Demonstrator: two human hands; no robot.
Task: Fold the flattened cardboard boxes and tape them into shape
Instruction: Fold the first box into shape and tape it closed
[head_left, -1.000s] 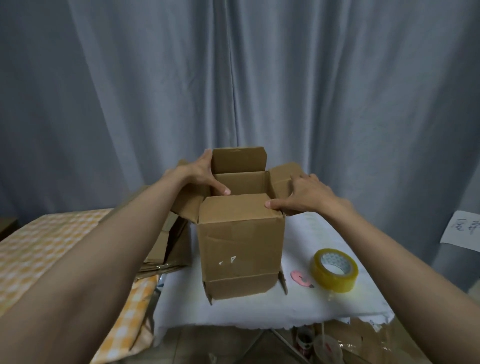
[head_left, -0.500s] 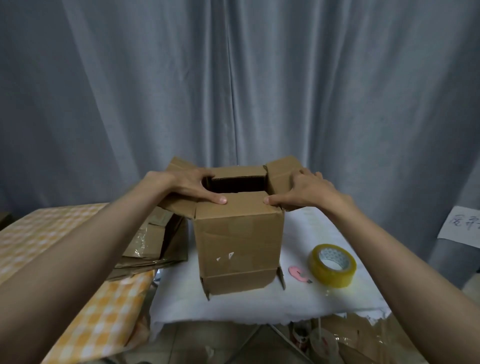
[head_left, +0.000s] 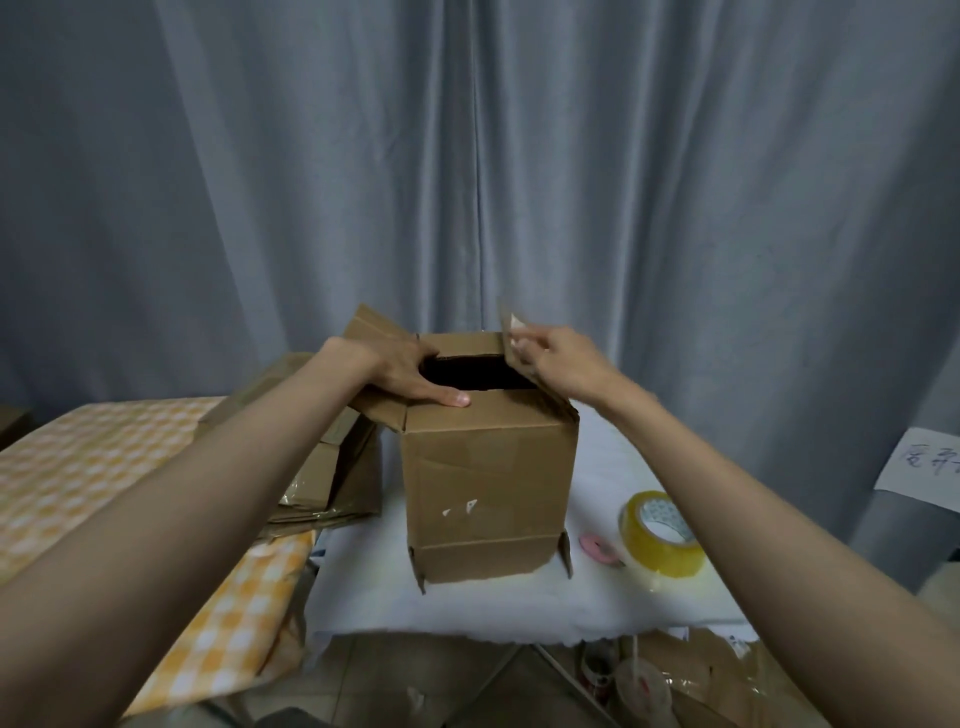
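- On the white-covered tabletop (head_left: 519, 608) in front of you stands a brown cardboard box (head_left: 488, 483), upright, its top still partly open with a dark gap showing between the flaps.
- Your left hand (head_left: 410, 374) lies over the box's left top edge; the thumb stretches flat along the near flap, the nail at its front edge, while the other fingers dip toward the opening. That grip looks spread and pressing rather than clamped.
- Your right hand (head_left: 566, 364) is at the box's right top corner, touching the raised right flap (head_left: 511, 338), which stands nearly upright. The hand is blurred, so you cannot tell whether the fingers pinch the flap or only push it.
- Behind your left wrist the left flap (head_left: 371, 325) angles outward and up.
- At the box's foot the bottom flaps splay out slightly against the cloth.
- To the right of the box, a roll of yellowish tape (head_left: 662, 535) rests tilted on the tabletop, with a small pink object (head_left: 597, 545) just beside it, between roll and box.
- To the left of the box lies a stack of flattened cardboard (head_left: 322, 467), partly on a surface with an orange-and-white checked cloth (head_left: 104, 467).
- Grey curtains (head_left: 467, 156) hang behind everything, and a sheet of paper with handwriting (head_left: 924, 467) shows at the far right edge.
- Below the tabletop's front edge you can see scraps of cardboard and clutter on the floor (head_left: 675, 686).
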